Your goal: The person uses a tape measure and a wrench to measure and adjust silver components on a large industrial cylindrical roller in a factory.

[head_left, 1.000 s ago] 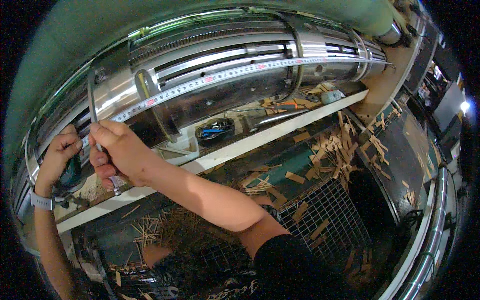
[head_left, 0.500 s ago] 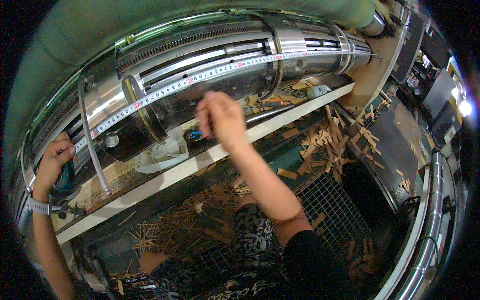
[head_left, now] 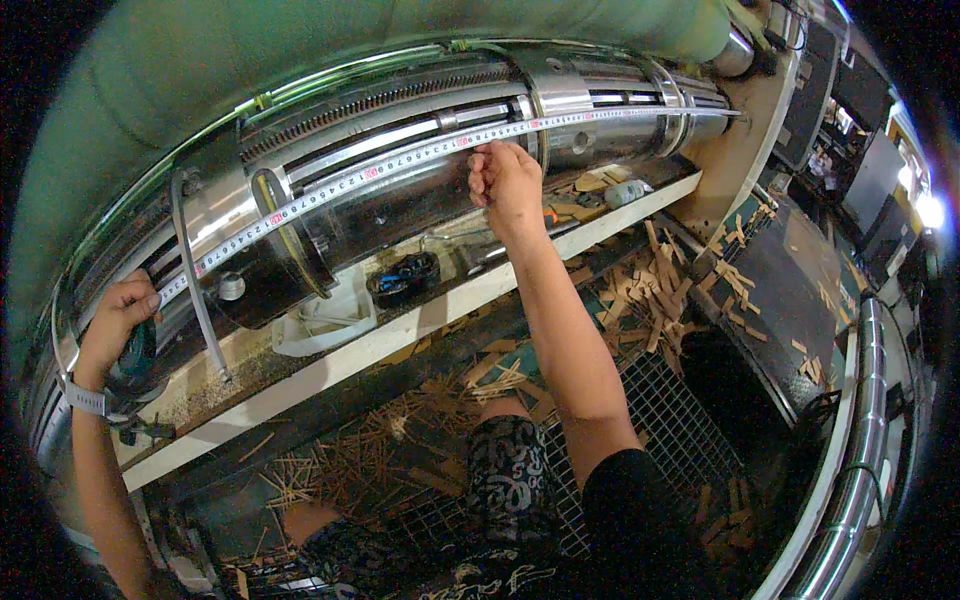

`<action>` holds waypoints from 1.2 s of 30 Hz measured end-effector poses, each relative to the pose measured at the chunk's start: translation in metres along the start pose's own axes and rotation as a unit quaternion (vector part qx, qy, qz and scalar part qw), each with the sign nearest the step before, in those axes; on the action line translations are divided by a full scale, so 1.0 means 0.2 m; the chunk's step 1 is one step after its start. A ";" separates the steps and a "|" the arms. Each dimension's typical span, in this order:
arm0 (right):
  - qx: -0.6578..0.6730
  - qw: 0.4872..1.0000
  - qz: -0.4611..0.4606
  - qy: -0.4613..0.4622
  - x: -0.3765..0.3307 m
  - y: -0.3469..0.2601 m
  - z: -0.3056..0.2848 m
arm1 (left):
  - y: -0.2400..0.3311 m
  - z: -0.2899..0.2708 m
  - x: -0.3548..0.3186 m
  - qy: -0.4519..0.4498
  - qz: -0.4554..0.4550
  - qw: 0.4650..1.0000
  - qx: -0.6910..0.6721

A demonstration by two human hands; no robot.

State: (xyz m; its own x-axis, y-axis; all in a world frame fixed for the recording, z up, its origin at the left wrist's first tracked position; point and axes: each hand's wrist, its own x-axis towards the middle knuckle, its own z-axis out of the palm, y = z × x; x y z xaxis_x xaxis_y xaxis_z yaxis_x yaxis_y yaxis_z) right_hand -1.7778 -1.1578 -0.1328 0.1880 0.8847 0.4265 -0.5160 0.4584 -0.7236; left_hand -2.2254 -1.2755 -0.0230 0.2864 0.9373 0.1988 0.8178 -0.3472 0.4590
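Note:
A long white tape measure blade (head_left: 368, 174) is stretched along a shiny metal shaft (head_left: 400, 205) fitted with rings and slots. At the far left, my left hand (head_left: 118, 318) is closed round the dark green tape measure case (head_left: 137, 362), its thumb near where the blade comes out. My right hand (head_left: 508, 190) is over the middle of the shaft, fingers curled in, with the fingertips at the lower edge of the blade. Nothing shows in its grip. At the far right the blade's end reaches the last collar near the machine's side wall (head_left: 755, 130).
Below the shaft runs a ledge with a pale front rail (head_left: 400, 338). On it are a white plastic tray (head_left: 325, 312), a dark dish with blue bits (head_left: 403, 275) and a grey bottle (head_left: 627, 193). Cardboard scraps (head_left: 650, 280) litter the floor. A green drum (head_left: 300, 60) overhangs the back.
My right hand has moved right and up, along the shaft to the blade's lower edge. My left hand stays on the tape measure. The view has shifted slightly.

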 end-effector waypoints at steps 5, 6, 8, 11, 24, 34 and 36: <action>0.022 0.999 -0.027 -0.012 0.01 -0.03 0.02 | 0.01 -0.02 -0.02 0.016 0.016 0.999 0.044; 0.026 0.999 -0.032 -0.016 0.02 -0.03 0.01 | 0.00 -0.01 -0.01 0.020 0.018 0.999 0.039; 0.050 0.998 -0.022 -0.014 0.05 -0.02 0.01 | -0.02 0.00 -0.01 0.032 0.017 0.999 0.026; 0.024 0.999 -0.033 0.027 0.05 0.00 0.02 | -0.04 0.01 -0.01 0.053 0.033 0.996 0.063; 0.042 0.997 -0.063 0.028 0.09 0.03 0.00 | -0.01 0.06 -0.03 0.079 0.090 0.988 0.100; 0.066 0.997 -0.020 0.044 0.12 0.03 -0.04 | -0.02 0.04 -0.01 0.064 0.115 0.981 0.144; 0.024 0.999 -0.036 0.024 0.07 0.02 -0.03 | 0.01 0.05 0.01 0.043 0.093 0.984 0.146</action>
State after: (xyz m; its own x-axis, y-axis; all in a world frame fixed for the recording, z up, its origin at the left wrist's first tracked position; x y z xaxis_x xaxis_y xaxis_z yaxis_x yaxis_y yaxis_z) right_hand -1.7718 -1.1437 -0.1331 0.2650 0.8535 0.4486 -0.5391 0.5169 -0.6650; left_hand -2.2189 -1.2743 -0.0300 0.4112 0.8480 0.3345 0.8673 -0.4769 0.1429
